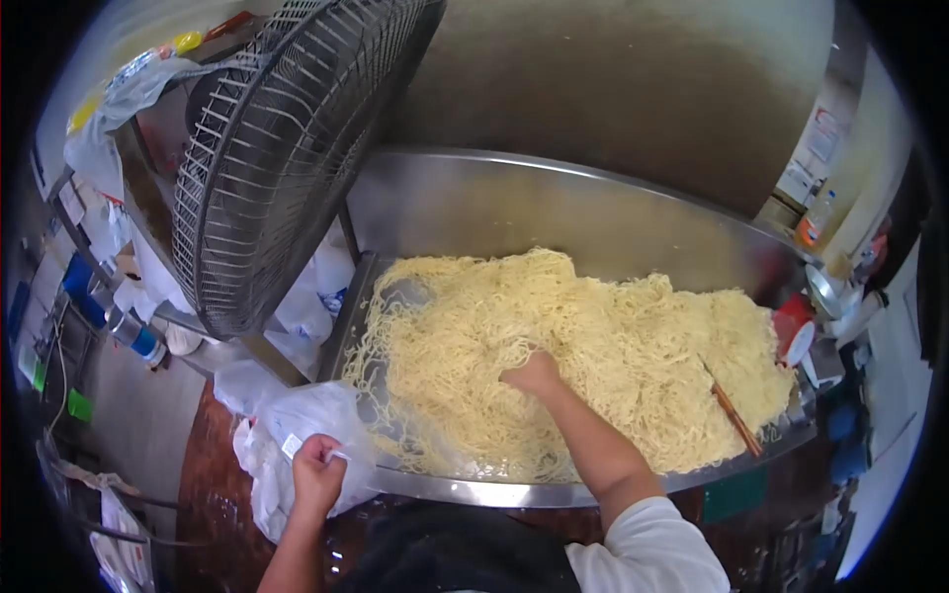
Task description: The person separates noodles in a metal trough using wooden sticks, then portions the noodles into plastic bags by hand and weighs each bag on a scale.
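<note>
Steel tabletop [474,203]: pale yellow noodles [613,346], tangled heap. Right hand [534,376] grips a clump; left hand [318,474] clutches white plastic bag [297,420].

Right hand [534,376] fingers buried in noodles [593,346], chopsticks [736,418] half-sunk, shelf clutter blurred

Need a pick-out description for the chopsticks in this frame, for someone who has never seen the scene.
Start at the wide stainless steel tray heaped with pale yellow noodles. Go to its right end, away from the wire fan. The brown wooden chopsticks lie slanted on the noodles: the only dark, straight, rigid thing there.
</note>
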The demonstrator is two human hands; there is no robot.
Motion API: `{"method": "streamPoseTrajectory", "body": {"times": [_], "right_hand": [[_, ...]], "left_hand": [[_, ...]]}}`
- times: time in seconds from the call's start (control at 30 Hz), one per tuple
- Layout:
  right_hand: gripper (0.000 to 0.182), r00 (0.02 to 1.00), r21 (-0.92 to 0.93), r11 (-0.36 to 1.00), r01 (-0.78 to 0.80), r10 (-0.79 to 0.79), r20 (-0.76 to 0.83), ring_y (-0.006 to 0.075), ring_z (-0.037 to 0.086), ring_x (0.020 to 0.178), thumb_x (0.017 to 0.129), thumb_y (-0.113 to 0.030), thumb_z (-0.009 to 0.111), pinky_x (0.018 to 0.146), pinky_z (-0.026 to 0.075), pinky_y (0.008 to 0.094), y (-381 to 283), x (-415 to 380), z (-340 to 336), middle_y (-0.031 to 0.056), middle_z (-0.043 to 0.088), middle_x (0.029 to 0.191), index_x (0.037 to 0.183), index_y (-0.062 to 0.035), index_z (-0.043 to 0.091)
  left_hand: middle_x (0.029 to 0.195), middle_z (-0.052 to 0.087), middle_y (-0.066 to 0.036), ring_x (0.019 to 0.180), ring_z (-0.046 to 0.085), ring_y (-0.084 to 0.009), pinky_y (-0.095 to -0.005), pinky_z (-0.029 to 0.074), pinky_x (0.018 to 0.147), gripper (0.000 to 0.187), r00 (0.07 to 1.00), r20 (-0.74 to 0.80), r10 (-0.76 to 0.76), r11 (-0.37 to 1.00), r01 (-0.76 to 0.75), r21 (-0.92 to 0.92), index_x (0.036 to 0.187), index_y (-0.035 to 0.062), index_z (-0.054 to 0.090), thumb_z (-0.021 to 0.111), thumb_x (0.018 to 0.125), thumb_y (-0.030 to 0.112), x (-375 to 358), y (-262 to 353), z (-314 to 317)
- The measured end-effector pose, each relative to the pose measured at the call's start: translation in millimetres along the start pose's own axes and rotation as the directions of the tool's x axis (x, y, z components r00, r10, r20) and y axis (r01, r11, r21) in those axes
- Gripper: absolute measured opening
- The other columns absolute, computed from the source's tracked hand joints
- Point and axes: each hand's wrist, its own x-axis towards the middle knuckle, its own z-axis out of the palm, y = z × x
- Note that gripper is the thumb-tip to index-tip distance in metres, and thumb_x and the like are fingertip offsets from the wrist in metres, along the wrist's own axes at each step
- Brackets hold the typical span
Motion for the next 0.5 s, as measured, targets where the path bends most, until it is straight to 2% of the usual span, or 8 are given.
{"method": "streamPoseTrajectory", "body": {"times": [0.07,0.1,0.2,0.3,0.37,0.4,0.47,0.5], "right_hand": [[0.053,0.99,0.313,0.943,-0.116,0.084,0.116,0.0226,0.063,0.093,0.061,-0.021,0.079,0.081,0.05,0.0326,9.0,-7.3,5.2,0.0131,0.067,0.099,0.107,0.0006,0.061],[0.052,0.998,0.403,0.915,0.008,-0.031,0.049,0.0207,0.06,0.098,0.067,-0.009,0.073,0.084,0.049,0.0328,16.8,-11.8,13.6,0.0101,0.064,0.106,0.115,-0.0001,0.057],[0.055,0.995,0.61,0.792,0.03,-0.079,0.054,0.0198,0.059,0.103,0.069,-0.004,0.07,0.088,0.048,0.0328,27.8,-24.9,10.2,0.0098,0.063,0.112,0.121,-0.0001,0.053],[0.052,0.981,0.805,0.583,0.109,-0.193,0.008,0.0203,0.06,0.101,0.068,-0.005,0.074,0.089,0.047,0.032,6.3,-44.6,-23.2,0.0088,0.065,0.108,0.116,0.0007,0.057],[0.052,0.971,0.793,0.585,0.171,-0.237,-0.035,0.0194,0.06,0.1,0.068,-0.005,0.076,0.089,0.047,0.0329,-7.6,-55.9,-52.2,0.0081,0.064,0.109,0.116,0.0,0.058],[0.052,0.964,0.786,0.584,0.204,-0.26,-0.057,0.019,0.06,0.1,0.068,-0.005,0.077,0.089,0.047,0.0333,-12.9,-61.0,-66.5,0.0077,0.064,0.11,0.116,-0.0004,0.058],[0.053,0.947,0.829,0.495,0.26,-0.3,-0.118,0.0185,0.06,0.099,0.067,-0.006,0.078,0.088,0.048,0.0338,-18.9,-70.3,-91.9,0.0075,0.064,0.11,0.116,-0.0008,0.058],[0.053,0.936,0.846,0.449,0.287,-0.318,-0.148,0.0182,0.06,0.099,0.067,-0.006,0.079,0.087,0.049,0.0341,-20.0,-74.7,-102.7,0.0074,0.064,0.11,0.116,-0.001,0.059]], "left_hand": [[0.081,0.06,-0.002,0.071,0.053,-0.0075,-0.0216,0.042,0.066,0.009,0.999,-0.02,0.025,0.976,-0.029,-0.215,0.084,0.0021,0.057,0.06,0.077,-0.003,4.6,5.6,4.5],[0.082,0.06,-0.002,0.072,0.054,-0.0082,-0.0221,0.043,0.066,0.01,0.998,0.018,0.053,0.975,-0.048,-0.217,0.086,0.002,0.057,0.06,0.078,-0.003,6.0,6.7,5.6],[0.084,0.061,-0.002,0.074,0.056,-0.0094,-0.0231,0.045,0.067,0.011,0.99,0.092,0.111,0.973,-0.089,-0.214,0.091,0.0018,0.057,0.06,0.081,-0.001,3.4,5.4,7.1],[0.084,0.061,-0.002,0.075,0.057,-0.0093,-0.0234,0.045,0.066,0.009,0.984,0.113,0.137,0.979,-0.117,-0.169,0.092,0.0024,0.058,0.06,0.084,0.005,9.5,8.5,5.3],[0.083,0.061,-0.001,0.076,0.057,-0.0101,-0.0239,0.045,0.067,0.011,0.985,0.115,0.13,0.986,-0.117,-0.118,0.092,0.0033,0.058,0.06,0.085,0.011,19.9,17.9,1.8],[0.083,0.06,-0.001,0.076,0.057,-0.0106,-0.0243,0.045,0.066,0.013,0.994,0.107,0.031,0.984,-0.012,-0.176,0.093,0.0037,0.059,0.06,0.086,0.015,25.2,29.8,1.5],[0.082,0.06,-0.001,0.077,0.058,-0.0118,-0.0253,0.045,0.065,0.019,0.98,0.109,-0.169,0.937,0.194,-0.291,0.093,0.0045,0.059,0.06,0.087,0.022,36.9,62.2,3.5],[0.081,0.059,-0.001,0.077,0.058,-0.0135,-0.0269,0.046,0.065,0.021,0.984,0.111,-0.141,0.883,0.176,-0.434,0.095,0.005,0.059,0.06,0.088,0.025,48.8,69.5,9.8]]}}
